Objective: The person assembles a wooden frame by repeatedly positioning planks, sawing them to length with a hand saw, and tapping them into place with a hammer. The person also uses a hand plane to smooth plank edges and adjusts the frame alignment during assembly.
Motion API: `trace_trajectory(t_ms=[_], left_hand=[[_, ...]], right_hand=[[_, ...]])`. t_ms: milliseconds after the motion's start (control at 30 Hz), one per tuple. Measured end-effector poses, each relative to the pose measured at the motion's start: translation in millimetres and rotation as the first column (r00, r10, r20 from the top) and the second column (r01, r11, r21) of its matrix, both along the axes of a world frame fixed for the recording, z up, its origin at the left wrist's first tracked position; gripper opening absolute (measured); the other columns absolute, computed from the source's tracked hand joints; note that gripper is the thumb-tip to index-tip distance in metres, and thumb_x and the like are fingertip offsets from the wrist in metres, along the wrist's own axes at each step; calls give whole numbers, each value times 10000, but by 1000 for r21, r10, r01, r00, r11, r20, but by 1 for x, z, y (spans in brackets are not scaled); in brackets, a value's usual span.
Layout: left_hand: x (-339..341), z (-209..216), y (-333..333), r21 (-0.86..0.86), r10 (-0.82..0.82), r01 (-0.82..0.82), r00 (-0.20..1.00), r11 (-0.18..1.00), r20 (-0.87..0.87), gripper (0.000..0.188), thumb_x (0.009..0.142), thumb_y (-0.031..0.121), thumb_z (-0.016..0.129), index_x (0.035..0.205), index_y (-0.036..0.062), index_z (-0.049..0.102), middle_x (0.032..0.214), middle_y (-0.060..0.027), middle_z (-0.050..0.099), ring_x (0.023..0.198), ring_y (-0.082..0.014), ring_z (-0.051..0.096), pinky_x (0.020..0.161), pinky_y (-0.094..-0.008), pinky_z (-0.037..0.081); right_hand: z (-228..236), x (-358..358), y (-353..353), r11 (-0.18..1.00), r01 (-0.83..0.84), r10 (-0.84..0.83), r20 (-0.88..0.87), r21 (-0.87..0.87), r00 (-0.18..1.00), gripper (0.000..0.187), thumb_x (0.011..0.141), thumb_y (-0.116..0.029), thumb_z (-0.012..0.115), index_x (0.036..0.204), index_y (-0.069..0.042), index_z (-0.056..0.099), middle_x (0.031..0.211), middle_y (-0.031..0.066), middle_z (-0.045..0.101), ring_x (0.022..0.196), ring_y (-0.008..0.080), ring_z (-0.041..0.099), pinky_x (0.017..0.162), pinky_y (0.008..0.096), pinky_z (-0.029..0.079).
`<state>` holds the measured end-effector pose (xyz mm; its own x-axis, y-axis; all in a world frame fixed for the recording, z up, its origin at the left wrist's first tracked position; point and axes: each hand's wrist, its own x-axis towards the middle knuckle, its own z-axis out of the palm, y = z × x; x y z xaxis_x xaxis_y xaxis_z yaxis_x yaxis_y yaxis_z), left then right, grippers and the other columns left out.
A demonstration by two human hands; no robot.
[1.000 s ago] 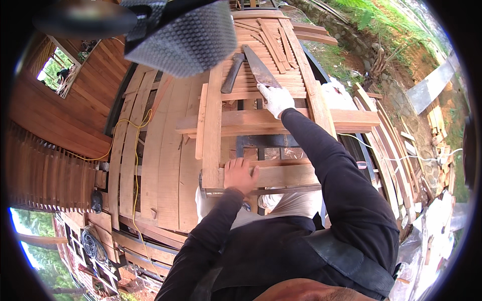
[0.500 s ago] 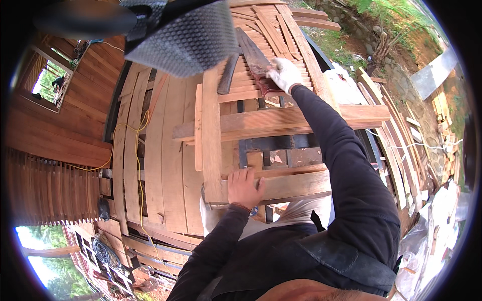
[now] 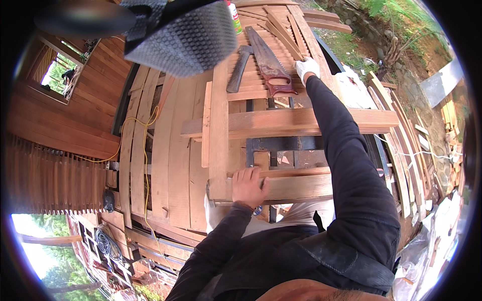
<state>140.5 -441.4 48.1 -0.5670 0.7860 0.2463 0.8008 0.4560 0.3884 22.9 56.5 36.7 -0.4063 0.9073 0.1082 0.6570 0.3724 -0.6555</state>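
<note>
My right hand [image 3: 307, 68], in a white glove, is stretched far forward with its fingers closed at the near end of some thin wooden strips [image 3: 287, 36]. Left of it a handsaw [image 3: 269, 61] with a dark red handle lies flat on a row of wooden slats, its handle toward me. Beside the saw rests a hammer [image 3: 240, 69] with a dark wooden handle. Bare and ungripping, my left hand [image 3: 248, 186] lies with fingers outstretched on the near wooden beam [image 3: 301, 188], by its corner with a lengthwise board [image 3: 219, 130].
A thick beam [image 3: 291, 122] crosses the frame in front of me. Planks [image 3: 175, 160] lie to the left, with a yellow cord [image 3: 145, 165] over them. A bottle [image 3: 234, 19] stands at the far end. Stacked timber [image 3: 396, 145] lies on the right.
My right hand has left the saw's handle and moved right to the thin strips. The saw now lies free on the slats. My left hand stays on the near beam; the view has shifted slightly.
</note>
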Motion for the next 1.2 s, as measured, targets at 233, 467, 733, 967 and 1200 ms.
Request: trace_trajectory(t_ms=[233,467,733,967,1200], left_hand=[[0,-14,-5,30,33,-32,998,999,-58,386,897,355,681,1142,57,699,1112,-110,672,1112,-314,611,1038,-487,429],[-2,-15,-12,16,45,-45,999,999,-5,389,915,374,671,1159,75,715,1126,-99,677,1159,-306,606,1074,-473,416],[0,-19,-11,41,40,-38,997,998,-60,347,940,349,669,1173,97,719,1141,-91,696,1136,-315,618,1033,-459,448],[-1,-24,-13,33,37,-35,998,999,-58,359,942,359,664,1177,94,724,1160,-95,698,1150,-326,613,1048,-468,447],[-1,-22,-13,38,55,-54,998,998,-38,384,949,368,656,1194,81,727,1183,-110,698,1170,-344,605,1061,-469,443]], right_hand=[[27,140,-98,785,-357,-334,-831,-507,445,174,998,-104,547,1157,-46,587,814,39,624,635,142,613,541,295,496],[28,316,-218,737,-331,-427,-785,-589,448,19,1035,-107,567,1036,-113,584,784,-3,564,648,113,581,547,252,464],[17,326,-207,813,-292,-260,-763,-504,592,200,996,-115,570,1191,-89,608,793,10,617,622,110,587,558,260,478],[20,255,-174,730,-407,-133,-698,-549,703,47,1020,-136,578,1048,-98,576,771,47,642,582,129,591,497,277,470],[10,252,-149,597,-430,-263,-671,-678,693,27,1013,-152,575,1007,-129,586,761,37,629,596,121,585,506,256,463]])
